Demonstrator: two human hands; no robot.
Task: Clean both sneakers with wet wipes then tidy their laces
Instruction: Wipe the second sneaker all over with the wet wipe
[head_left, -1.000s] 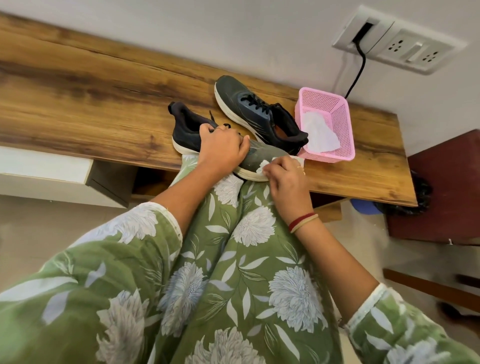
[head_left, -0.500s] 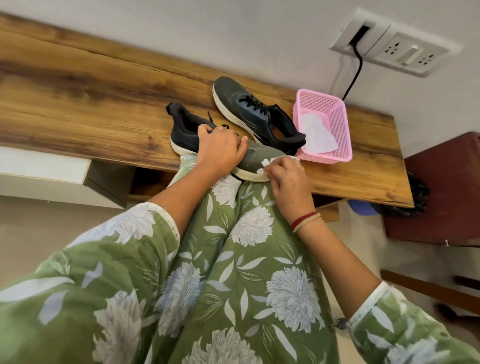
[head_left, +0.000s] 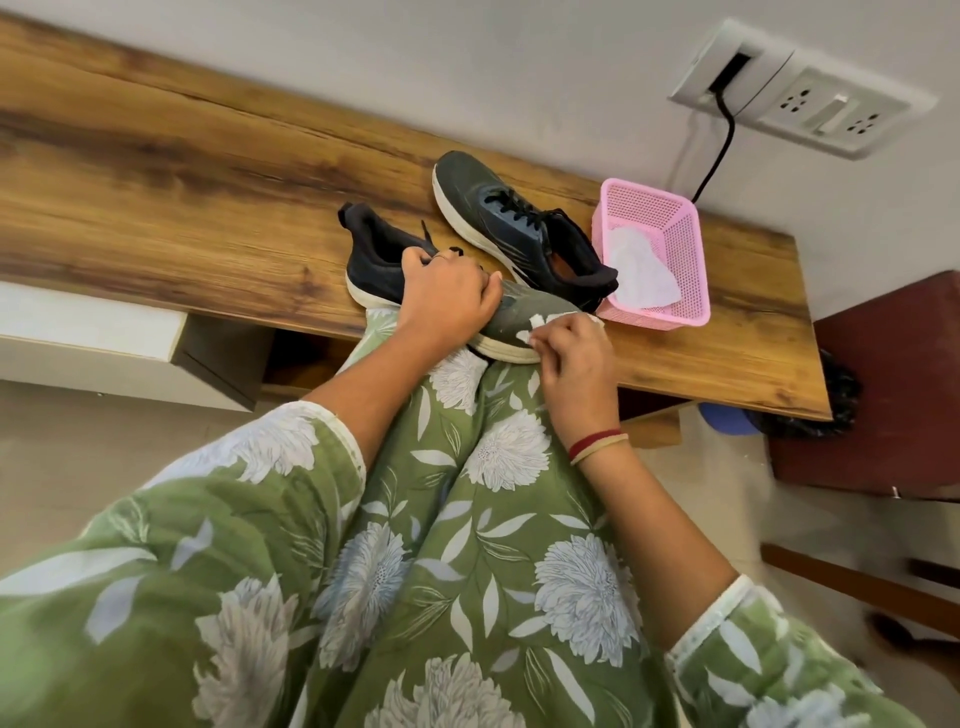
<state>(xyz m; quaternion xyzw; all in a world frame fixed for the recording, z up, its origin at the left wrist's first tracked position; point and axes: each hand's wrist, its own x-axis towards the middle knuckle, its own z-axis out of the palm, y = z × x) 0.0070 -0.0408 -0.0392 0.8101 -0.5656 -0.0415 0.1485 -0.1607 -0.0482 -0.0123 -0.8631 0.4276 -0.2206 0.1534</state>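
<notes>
Left hand (head_left: 449, 299) fingers curled over near sneaker (head_left: 511, 322) at desk (head_left: 208, 208) edge; right hand (head_left: 574, 358) fingers pinch wipe (head_left: 545, 325) on its toe.

A wooden table (head_left: 208, 182) bears near sneaker (head_left: 375, 255), far sneaker (head_left: 483, 202), pink basket (head_left: 688, 260).

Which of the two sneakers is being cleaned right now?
The nearer sneaker at the table edge: left hand grips it, right hand holds a wipe on its toe. The other sneaker sits untouched by the pink basket.
</notes>
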